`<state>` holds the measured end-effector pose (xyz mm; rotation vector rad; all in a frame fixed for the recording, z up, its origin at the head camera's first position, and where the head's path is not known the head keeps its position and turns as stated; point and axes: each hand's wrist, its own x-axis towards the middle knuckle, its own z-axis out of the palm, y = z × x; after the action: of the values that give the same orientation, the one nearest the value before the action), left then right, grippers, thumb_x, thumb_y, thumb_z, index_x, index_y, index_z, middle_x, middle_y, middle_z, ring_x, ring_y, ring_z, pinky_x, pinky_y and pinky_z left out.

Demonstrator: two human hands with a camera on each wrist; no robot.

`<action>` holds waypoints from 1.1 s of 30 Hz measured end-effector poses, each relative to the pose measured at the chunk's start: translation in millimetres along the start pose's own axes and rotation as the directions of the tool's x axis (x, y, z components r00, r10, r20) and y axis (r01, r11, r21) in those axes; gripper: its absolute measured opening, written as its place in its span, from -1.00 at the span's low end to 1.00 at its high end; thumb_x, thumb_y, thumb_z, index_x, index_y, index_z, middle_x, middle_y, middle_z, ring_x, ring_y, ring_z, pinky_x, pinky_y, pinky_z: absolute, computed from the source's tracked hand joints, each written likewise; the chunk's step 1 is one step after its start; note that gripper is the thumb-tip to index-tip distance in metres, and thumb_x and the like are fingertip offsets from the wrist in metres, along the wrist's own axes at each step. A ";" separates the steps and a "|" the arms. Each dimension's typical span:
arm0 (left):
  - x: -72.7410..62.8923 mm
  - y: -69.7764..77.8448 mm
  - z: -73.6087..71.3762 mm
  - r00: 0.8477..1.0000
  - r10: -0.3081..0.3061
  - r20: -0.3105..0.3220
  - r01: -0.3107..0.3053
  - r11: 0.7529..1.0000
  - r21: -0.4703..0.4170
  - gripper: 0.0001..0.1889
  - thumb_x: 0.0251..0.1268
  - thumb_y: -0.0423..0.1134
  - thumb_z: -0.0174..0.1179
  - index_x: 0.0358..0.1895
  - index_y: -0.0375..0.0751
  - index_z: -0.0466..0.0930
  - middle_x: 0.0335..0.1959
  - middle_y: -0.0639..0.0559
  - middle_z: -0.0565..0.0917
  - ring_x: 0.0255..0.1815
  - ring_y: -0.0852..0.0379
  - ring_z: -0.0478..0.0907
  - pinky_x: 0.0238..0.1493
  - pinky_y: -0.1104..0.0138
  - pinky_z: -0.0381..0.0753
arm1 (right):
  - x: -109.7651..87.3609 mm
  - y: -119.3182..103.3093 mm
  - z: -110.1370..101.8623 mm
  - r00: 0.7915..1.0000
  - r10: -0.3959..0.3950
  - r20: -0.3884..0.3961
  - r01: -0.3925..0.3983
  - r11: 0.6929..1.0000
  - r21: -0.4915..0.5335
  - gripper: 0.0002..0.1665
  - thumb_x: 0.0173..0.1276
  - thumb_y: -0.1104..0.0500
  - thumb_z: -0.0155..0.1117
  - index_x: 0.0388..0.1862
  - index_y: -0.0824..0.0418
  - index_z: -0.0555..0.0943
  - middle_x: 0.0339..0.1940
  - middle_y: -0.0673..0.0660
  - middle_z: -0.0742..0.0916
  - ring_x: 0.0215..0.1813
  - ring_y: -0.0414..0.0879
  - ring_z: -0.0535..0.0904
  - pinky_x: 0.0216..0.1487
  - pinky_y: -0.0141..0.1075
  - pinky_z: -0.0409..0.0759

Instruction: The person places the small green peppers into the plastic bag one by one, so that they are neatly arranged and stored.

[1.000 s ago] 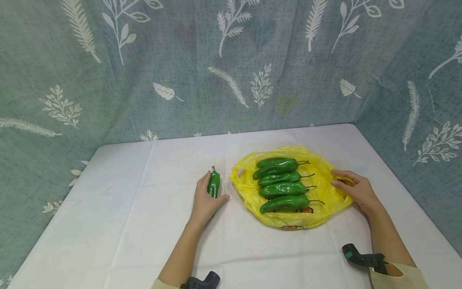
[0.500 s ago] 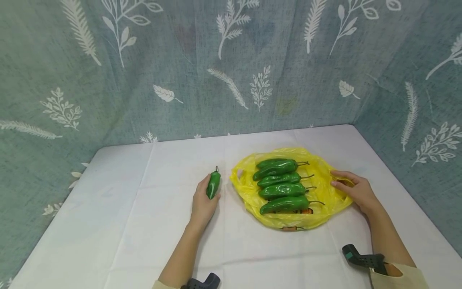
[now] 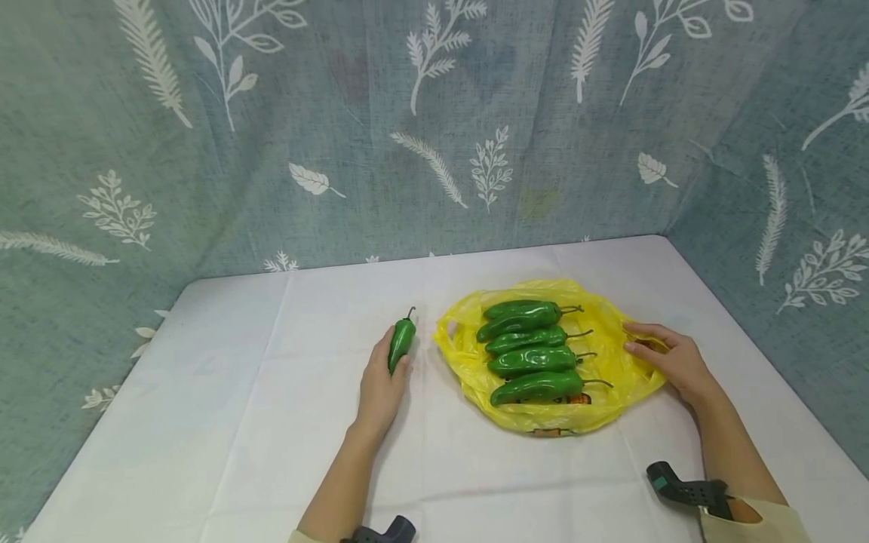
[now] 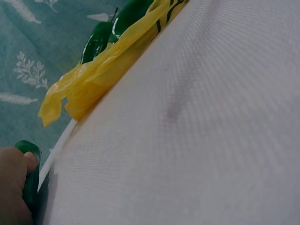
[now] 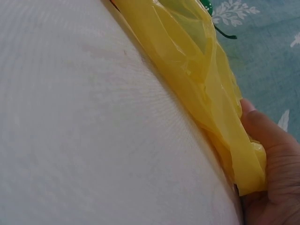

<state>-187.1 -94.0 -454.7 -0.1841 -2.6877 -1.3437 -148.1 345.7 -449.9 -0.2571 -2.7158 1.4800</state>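
Observation:
In the head view, a green chili pepper point(image 3: 402, 345) is held between the thumb and fingers of my left hand point(image 3: 379, 392), its stem pointing away from me. Its lower end is hidden by the hand, and I cannot tell whether it touches the table. To the right, a yellow plastic bag point(image 3: 614, 320) lies spread out with several green peppers point(image 3: 539, 387) lined up on it, stems to the right. My right hand point(image 3: 682, 368) pinches the bag's right edge; the right wrist view shows the bag's folded plastic point(image 5: 187, 75) against the thumb point(image 5: 262, 124).
A white cloth point(image 3: 305, 445) covers the table, which meets a grey-green leaf-patterned curtain point(image 3: 380, 188) at the back and sides. Dark wrist straps with cameras point(image 3: 692, 490) sit on both forearms.
My left thumb has closed in against the pepper, and its stem end has tipped slightly to the right. The right hand and bag have stayed in place.

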 end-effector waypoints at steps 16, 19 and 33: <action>3.9 -5.1 -3.1 0.998 -0.049 -0.028 0.047 0.998 -0.045 -0.37 0.20 -0.27 0.28 0.37 -0.06 0.33 0.27 -0.11 0.47 0.29 -0.09 0.38 0.26 0.01 0.38 | 0.3 -0.6 1.0 1.000 -0.005 -0.001 0.005 1.000 0.024 -0.20 0.26 -0.23 0.22 0.29 0.29 0.41 0.40 0.32 0.36 0.40 0.22 0.19 -0.10 -0.84 0.24; 4.4 -5.5 -3.3 0.998 -0.064 -0.020 0.063 0.997 -0.048 -0.36 0.19 -0.29 0.28 0.37 -0.04 0.32 0.28 -0.11 0.46 0.31 -0.09 0.37 0.28 0.01 0.36 | -0.1 0.6 0.4 1.000 -0.001 0.000 0.001 1.000 0.021 -0.21 0.28 -0.21 0.22 0.30 0.28 0.40 0.40 0.31 0.36 0.41 0.22 0.18 0.01 -0.76 0.30; 5.3 3.1 -11.1 0.994 -0.102 0.030 0.105 0.985 -0.134 -0.39 0.13 -0.30 0.33 0.29 0.13 0.43 0.29 -0.01 0.46 0.30 -0.07 0.37 0.27 0.02 0.37 | 1.6 1.5 1.0 1.000 -0.007 -0.003 0.007 1.000 0.006 -0.24 0.30 -0.19 0.21 0.30 0.27 0.41 0.40 0.30 0.37 0.41 0.20 0.18 0.35 -0.25 0.32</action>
<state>-191.0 -100.7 -444.8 -0.0738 -2.6587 -1.5654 -149.6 345.9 -451.8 -0.2491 -2.7068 1.4849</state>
